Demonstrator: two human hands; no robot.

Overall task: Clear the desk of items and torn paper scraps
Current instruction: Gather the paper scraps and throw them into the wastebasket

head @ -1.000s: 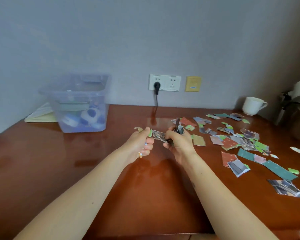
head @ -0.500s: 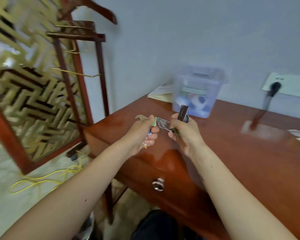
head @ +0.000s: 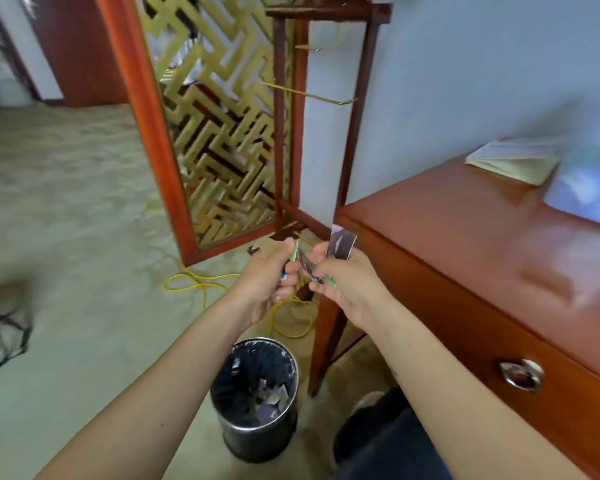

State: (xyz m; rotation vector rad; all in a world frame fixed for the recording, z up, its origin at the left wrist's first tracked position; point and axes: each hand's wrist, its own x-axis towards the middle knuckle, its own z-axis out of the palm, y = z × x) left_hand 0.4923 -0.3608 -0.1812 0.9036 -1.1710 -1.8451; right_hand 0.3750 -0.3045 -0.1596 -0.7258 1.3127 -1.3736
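- Paper scraps are gripped in both hands, close together just left of the worktop;
- left hand is curled round green and tan pieces; right hand round dark ones;
- bin holding scraps is seen on the carpet below
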